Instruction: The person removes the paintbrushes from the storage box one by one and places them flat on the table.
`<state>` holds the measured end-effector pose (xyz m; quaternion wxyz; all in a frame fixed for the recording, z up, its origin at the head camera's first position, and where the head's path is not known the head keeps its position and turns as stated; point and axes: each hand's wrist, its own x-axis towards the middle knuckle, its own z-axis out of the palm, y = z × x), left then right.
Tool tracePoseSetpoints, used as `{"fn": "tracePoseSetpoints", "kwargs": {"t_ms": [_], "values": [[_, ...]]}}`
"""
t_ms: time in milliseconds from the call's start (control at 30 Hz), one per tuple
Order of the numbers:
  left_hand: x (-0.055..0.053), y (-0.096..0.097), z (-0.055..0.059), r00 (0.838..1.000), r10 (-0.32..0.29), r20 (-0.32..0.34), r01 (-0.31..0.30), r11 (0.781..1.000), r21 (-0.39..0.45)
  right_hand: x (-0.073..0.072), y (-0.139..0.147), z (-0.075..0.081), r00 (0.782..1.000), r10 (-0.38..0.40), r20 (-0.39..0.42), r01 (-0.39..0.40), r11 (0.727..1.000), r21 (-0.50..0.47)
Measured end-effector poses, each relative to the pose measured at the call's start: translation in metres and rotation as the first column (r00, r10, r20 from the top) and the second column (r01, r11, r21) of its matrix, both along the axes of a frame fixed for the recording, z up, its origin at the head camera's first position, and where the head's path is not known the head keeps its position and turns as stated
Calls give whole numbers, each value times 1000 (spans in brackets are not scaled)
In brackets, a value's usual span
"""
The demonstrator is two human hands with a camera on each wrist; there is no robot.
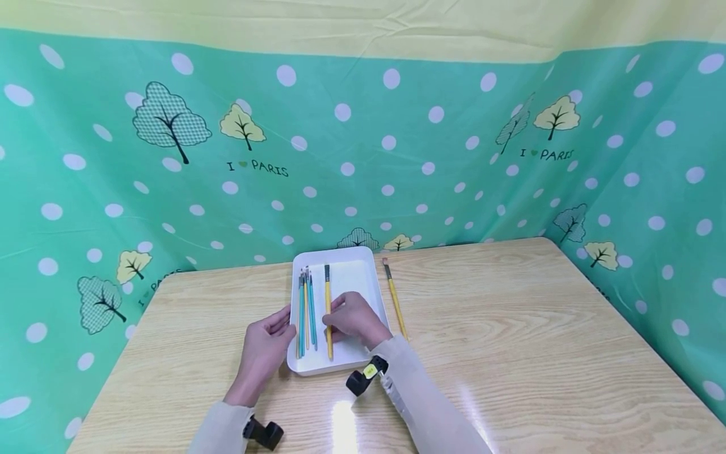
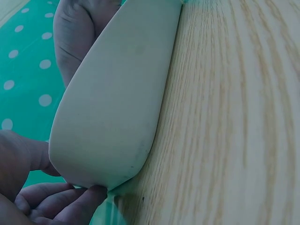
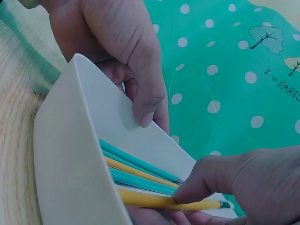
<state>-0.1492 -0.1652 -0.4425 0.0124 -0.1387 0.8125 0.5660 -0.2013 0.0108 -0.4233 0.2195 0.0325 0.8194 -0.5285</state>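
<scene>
A white rectangular tray (image 1: 365, 277) stands on the table, with several slim teal and yellow paintbrushes (image 1: 311, 309) lying lengthwise along its left side. At the tray's left wall, my left hand (image 1: 265, 347) grips the rim, its thumb over the edge and its fingers outside. My right hand (image 1: 356, 318) reaches in over the right side. Its thumb and fingers pinch a thicker yellow paintbrush (image 3: 150, 200), which lies roughly parallel to the slim ones with its dark bristles pointing away. The left wrist view shows mainly the tray's outer wall (image 2: 112, 98).
Right of the tray, another yellow paintbrush (image 1: 394, 296) lies on the wood-grain table (image 1: 527, 328), its near end close to my right sleeve (image 1: 425, 391). A green polka-dot cloth (image 1: 386, 170) hangs behind the table and along its sides.
</scene>
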Motion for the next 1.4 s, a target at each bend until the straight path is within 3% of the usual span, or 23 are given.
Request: {"fn": "tracePoseSetpoints", "kwargs": {"t_ms": [400,667,1167,1400], "values": [[-1,0,-1,1000,2,-9,-2,1000,6,-2,2,-1,1000,-4,7,5,995,-97],[0,0,-1,1000,5,-3,-5,1000,1,-3,2,1,1000,-24,-5,24,999,-37],[0,0,0,1000,-7,-5,7,1000,10,-7,7,1,999,-28,-34,24,995,-96],[1,1,0,1000,-2,-2,2,1000,5,-8,11,3,999,-22,-39,19,997,-75]]}}
